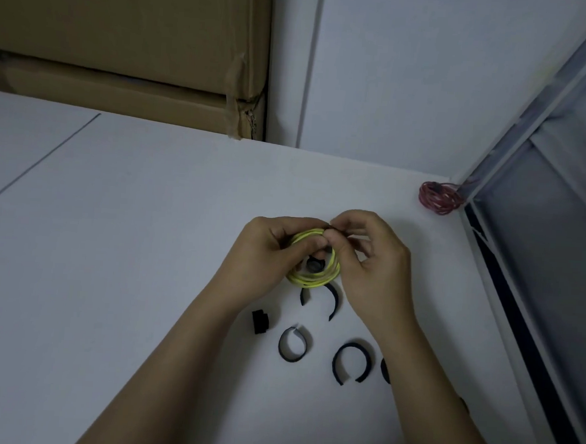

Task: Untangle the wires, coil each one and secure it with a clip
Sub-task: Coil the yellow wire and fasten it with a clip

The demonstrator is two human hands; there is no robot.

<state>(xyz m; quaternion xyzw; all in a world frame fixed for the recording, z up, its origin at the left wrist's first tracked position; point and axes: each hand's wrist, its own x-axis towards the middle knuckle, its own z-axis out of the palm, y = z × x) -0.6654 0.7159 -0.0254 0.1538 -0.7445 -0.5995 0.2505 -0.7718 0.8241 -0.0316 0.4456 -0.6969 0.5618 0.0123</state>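
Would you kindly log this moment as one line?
step: securing coil | both hands grip yellow wire coil | red coil done | loose straps on table

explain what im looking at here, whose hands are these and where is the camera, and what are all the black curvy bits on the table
There is no machine here: a person works with two bare hands, and the single picture comes from a wide-angle camera worn on their head, looking forward and down.

The left hand grips a yellow wire coil, already wound into a ring. The right hand pinches at the top of the coil, where a dark strap seems to go round it; the exact grip is hidden by the fingers.

On the white table, near the person, lie several black straps, the clips for fastening coils: an open curved strap, a looped strap, a C-shaped strap and a folded strap.

In the far corner lies a red wire coil, already bundled. A cardboard box stands behind the table.
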